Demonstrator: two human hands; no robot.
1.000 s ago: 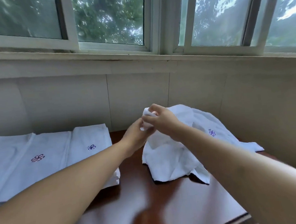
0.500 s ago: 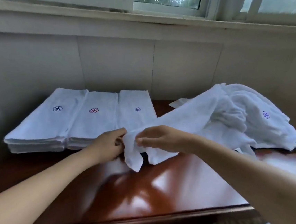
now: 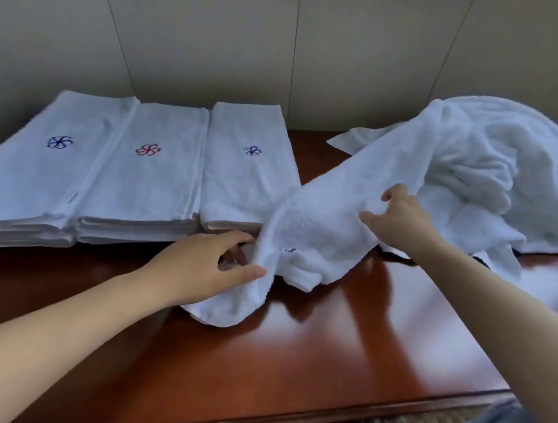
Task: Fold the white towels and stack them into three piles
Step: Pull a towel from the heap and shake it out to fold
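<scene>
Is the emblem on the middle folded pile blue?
No, the middle folded pile shows a red emblem, while the piles beside it carry blue ones.

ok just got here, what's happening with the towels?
A person is partway through folding. The left hand pinches one end of a loose white towel near the table's middle, while the right hand grips it further along. That towel trails off a rumpled heap on the right. Three piles of folded towels already sit side by side at the left, against the wall.
</scene>
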